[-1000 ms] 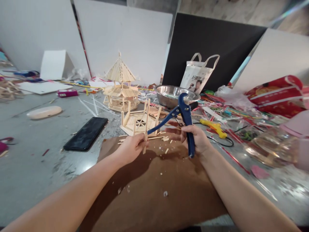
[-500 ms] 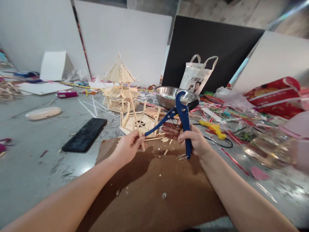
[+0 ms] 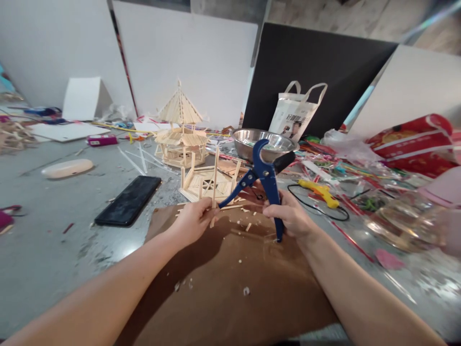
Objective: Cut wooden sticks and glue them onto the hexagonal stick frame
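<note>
My left hand (image 3: 192,222) pinches a thin wooden stick (image 3: 215,175), which stands nearly upright. One handle of a blue pipe cutter (image 3: 266,173) reaches down to the fingertips of this hand. My right hand (image 3: 288,211) is closed around the cutter's other handle, and its hooked jaw points up with the handles spread apart. Just behind the hands sits a low wooden-stick base (image 3: 201,181) with short upright posts. Farther back stands a tiered pavilion model (image 3: 181,125) made of the same sticks. Cut stick pieces lie on the brown board (image 3: 230,274) below my hands.
A black phone (image 3: 127,201) and a white oval case (image 3: 67,168) lie on the left. To the right are a yellow glue gun (image 3: 320,192) with its cord, a clear bottle (image 3: 403,218) and scattered strips. A metal bowl (image 3: 239,144) and a tote bag (image 3: 292,115) stand behind.
The stick in my left hand has swung from a leftward lean to nearly upright. The cutter has tipped slightly left in my right hand.
</note>
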A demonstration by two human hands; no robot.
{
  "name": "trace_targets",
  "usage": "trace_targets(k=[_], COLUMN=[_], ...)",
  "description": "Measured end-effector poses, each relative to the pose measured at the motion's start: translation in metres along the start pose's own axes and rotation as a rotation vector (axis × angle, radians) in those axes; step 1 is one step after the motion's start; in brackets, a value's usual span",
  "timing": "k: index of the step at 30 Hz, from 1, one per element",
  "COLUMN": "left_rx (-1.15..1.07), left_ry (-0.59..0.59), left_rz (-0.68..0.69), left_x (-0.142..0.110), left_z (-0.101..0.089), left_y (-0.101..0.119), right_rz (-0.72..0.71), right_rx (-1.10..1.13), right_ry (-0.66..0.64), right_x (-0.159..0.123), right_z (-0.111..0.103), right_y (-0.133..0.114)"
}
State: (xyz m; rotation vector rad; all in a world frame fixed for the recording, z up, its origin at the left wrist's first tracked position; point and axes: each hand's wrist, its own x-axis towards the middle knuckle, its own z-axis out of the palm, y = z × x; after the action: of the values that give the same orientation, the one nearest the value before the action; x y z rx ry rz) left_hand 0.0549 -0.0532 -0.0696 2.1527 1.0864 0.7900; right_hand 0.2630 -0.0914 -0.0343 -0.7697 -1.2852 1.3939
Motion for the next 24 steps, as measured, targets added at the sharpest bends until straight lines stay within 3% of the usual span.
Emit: trace_targets(k=[8, 15, 20, 24], left_rx=[0.059, 0.014, -0.105, -0.144], left_ry=[-0.023, -0.07, -0.064, -0.1], left_rz=[0.049, 0.069, 0.059, 0.079], left_x=[0.001, -0.002, -0.001, 0.001], left_z=[0.001, 0.003, 0.006, 0.004], left_y=[-0.004, 0.006, 0.005, 0.0], right_rz=[0.071, 0.032, -0.071, -0.296], right_rx=[0.083, -0.053, -0.361, -0.905], right_ry=[-0.059, -0.064, 0.194, 0.24], right_x=[-0.004, -0.005, -0.005, -0.006], right_z=[0.015, 0.028, 0.031, 0.019], right_y=[0.017, 0.018, 0.018, 0.011])
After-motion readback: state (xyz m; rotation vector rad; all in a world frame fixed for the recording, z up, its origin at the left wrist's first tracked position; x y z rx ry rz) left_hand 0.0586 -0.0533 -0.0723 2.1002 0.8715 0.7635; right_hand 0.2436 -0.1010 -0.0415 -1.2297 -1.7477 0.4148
